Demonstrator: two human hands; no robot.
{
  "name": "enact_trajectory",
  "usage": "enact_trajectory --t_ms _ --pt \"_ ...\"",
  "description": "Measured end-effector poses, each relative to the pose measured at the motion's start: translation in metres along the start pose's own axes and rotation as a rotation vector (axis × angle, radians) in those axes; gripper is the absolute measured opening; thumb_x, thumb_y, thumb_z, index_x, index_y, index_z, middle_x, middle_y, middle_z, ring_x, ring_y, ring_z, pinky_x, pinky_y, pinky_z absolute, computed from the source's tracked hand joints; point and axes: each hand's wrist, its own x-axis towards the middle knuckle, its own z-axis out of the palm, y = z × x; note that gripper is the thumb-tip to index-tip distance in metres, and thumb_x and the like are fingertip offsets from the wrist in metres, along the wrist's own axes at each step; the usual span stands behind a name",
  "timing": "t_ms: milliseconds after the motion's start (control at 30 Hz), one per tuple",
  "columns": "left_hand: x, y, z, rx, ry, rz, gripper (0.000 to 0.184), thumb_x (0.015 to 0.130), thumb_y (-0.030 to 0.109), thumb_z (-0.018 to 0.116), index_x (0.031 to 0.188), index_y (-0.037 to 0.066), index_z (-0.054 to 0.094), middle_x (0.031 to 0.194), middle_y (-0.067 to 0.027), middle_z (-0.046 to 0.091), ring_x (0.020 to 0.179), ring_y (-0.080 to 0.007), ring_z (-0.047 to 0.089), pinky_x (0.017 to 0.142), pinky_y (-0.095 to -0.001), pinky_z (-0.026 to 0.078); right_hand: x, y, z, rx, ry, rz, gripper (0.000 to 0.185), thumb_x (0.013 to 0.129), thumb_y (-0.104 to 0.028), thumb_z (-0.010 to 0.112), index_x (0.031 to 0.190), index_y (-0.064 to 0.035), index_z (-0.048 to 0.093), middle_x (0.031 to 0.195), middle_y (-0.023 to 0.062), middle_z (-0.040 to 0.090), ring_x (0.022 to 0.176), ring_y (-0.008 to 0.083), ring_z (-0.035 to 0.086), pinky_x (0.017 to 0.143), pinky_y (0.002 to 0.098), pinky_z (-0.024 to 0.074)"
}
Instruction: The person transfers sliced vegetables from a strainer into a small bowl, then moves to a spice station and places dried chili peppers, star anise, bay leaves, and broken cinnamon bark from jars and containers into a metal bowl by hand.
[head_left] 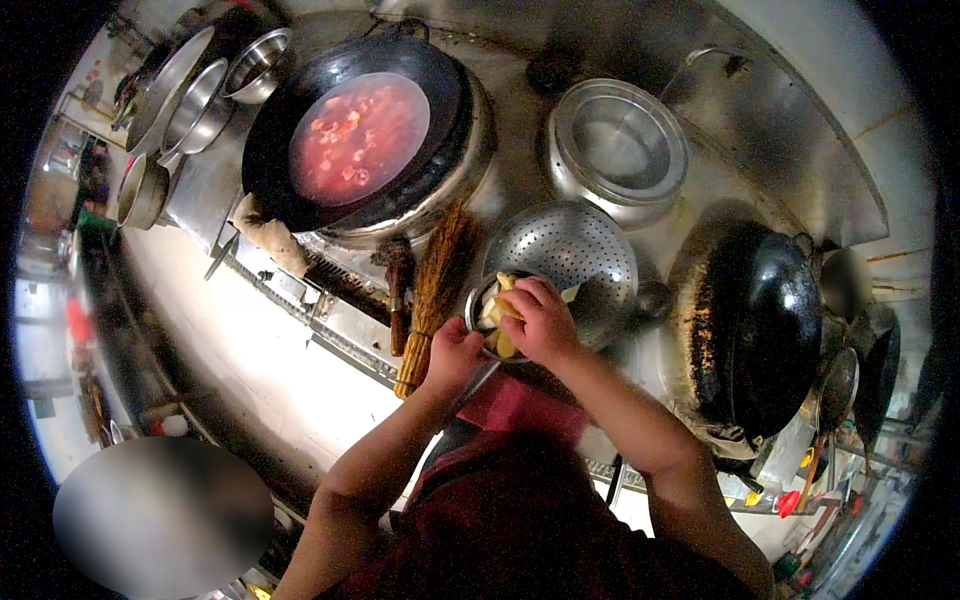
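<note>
Far left: metal bowls (200, 105) stand beside the work area. Next to them, a dark wok (262, 150) holds reddish liquid (402, 115) with pale pieces in it; this portion appears already loaded. A cloth (270, 238) lies against the wok's near left side.

Left of centre: a dark-handled brush (397, 310) and a straw whisk (445, 285) lie side by side, near the wok.

Centre: the left hand (457, 355) is at the near left rim of a small metal bowl (470, 308), fingers curled and apparently gripping it. The bowl contains pale cut pieces (488, 304), located directly between the two hands. The right hand (542, 320) is over the bowl, fingers drawn narrow around a yellowish piece (519, 314); the exact grip is partly hidden. Handling of the pieces appears partway: some remain in the bowl, at least one is in the fingers. The total count cannot be told.

Just beyond the hands: a perforated strainer (560, 235). It appears unused by either hand. Far side, to its right: a round metal pot (567, 130), untouched.

Right: a second wok (775, 330) stands tilted, well apart from both hands and apparently not in use.
</note>
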Motion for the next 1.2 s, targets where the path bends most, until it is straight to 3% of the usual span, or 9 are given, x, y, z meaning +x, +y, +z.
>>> enact_trajectory --t_ms 267,367,467,633,800,933,967,1100,1200 --pt "-0.007 0.021 0.003 -0.094 0.011 -0.066 0.012 0.083 -0.001 0.051 0.094 -0.004 0.056 0.085 -0.01 0.063 0.074 -0.0178 0.061 0.065 -0.0312 0.053 0.006 0.0 -0.013 0.007 0.099 -0.147 0.026 0.081 -0.02 0.063 0.101 -0.0051 0.06 0.107 0.0124 0.058 0.102 0.0326 0.055 0.089 0.0421 0.0447" --pt "-0.014 0.024 0.0 -0.125 0.082 -0.09 0.011 0.083 0.0 0.052 0.093 -0.003 0.056 0.084 -0.0097 0.063 0.073 -0.0167 0.061 0.065 -0.0304 0.052 0.013 0.039 -0.024 -0.08 0.188 0.358 0.022 0.082 -0.01 0.058 0.103 -0.0064 0.06 0.106 0.0127 0.061 0.098 0.0336 0.057 0.086 0.0428 0.0457" --pt "-0.009 0.009 -0.012 -0.122 0.098 -0.003 0.01 0.082 0.0 0.052 0.091 -0.003 0.056 0.082 -0.0084 0.062 0.071 -0.0154 0.06 0.064 -0.0297 0.051 -0.025 0.114 -0.004 -0.54 -0.3 0.206 0.025 0.087 -0.009 0.049 0.11 -0.006 0.058 0.111 0.0114 0.06 0.105 0.0316 0.054 0.09 0.0456 0.0436" --pt "-0.007 -0.015 -0.027 0.008 0.147 0.061 0.005 0.082 0.0 0.054 0.086 -0.003 0.056 0.076 -0.0058 0.061 0.068 -0.0131 0.058 0.061 -0.0293 0.048 -0.091 0.2 0.059 -0.451 -0.429 0.178 0.028 0.088 -0.01 0.047 0.113 -0.0059 0.057 0.109 0.0125 0.06 0.099 0.0299 0.057 0.084 0.0426 0.0472" --pt "-0.023 -0.002 -0.023 -0.011 0.105 0.049 0.006 0.081 0.003 0.055 0.084 -0.002 0.057 0.074 -0.0059 0.06 0.067 -0.0133 0.057 0.06 -0.0287 0.047 -0.023 0.02 -0.033 0.051 0.106 0.429 0.038 0.078 -0.01 0.067 0.115 -0.0116 0.06 0.099 0.0141 0.061 0.082 0.0253 0.062 0.074 0.0364 0.0511" --pt "-0.036 -0.004 -0.019 0.266 -0.078 0.078 0.013 0.079 0.009 0.058 0.083 -0.003 0.057 0.071 -0.0083 0.06 0.068 -0.0154 0.057 0.062 -0.0313 0.048 -0.044 -0.045 -0.053 -0.119 0.116 0.224 0.044 0.079 -0.023 0.068 0.12 -0.0099 0.057 0.099 0.0131 0.061 0.09 0.0308 0.061 0.083 0.0405 0.0493" --pt "-0.038 -0.007 -0.016 0.323 -0.138 0.168 0.018 0.079 0.011 0.058 0.087 -0.004 0.058 0.072 -0.0113 0.061 0.069 -0.0176 0.059 0.063 -0.0345 0.049 -0.06 -0.051 -0.053 -0.193 0.143 0.189 0.048 0.08 -0.028 0.068 0.123 -0.0109 0.056 0.114 0.0142 0.059 0.1 0.0326 0.059 0.089 0.0418 0.0466" --pt "-0.076 0.032 0.009 0.732 -0.451 0.262 0.025 0.081 0.011 0.057 0.101 -0.004 0.058 0.084 -0.0133 0.064 0.079 -0.0203 0.064 0.066 -0.0347 0.051 -0.126 -0.104 -0.081 -0.063 0.165 0.43 0.05 0.079 -0.033 0.069 0.121 -0.0092 0.055 0.121 0.0153 0.054 0.106 0.034 0.055 0.093 0.0427 0.0438" --pt "-0.114 0.033 0.046 0.307 -0.74 0.05 0.029 0.084 0.006 0.054 0.111 -0.004 0.053 0.093 -0.0135 0.063 0.081 -0.0216 0.065 0.065 -0.0326 0.055 -0.155 -0.165 -0.123 -0.273 0.099 0.319 0.043 0.078 -0.036 0.07 0.107 -0.0054 0.062 0.107 0.0143 0.059 0.099 0.0317 0.057 0.088 0.0439 0.0457"
